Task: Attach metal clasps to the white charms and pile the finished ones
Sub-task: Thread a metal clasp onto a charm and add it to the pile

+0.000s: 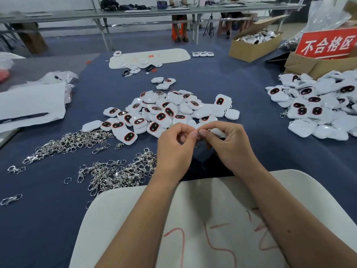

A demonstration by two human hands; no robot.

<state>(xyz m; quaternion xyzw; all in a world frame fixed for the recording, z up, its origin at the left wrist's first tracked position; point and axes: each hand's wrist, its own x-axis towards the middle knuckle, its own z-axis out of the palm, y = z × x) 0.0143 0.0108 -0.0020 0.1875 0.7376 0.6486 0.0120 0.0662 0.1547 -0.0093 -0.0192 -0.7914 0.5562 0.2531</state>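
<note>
Blue-covered table point(251, 89), long grey workbench point(135, 13) behind, white wall point(48, 3), grey-blue floor point(135, 38)

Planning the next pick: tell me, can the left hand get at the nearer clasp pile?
Probably yes, once freed: the left hand now pinches a clasp, and the nearer clasp pile lies uncovered just beside it.
</note>
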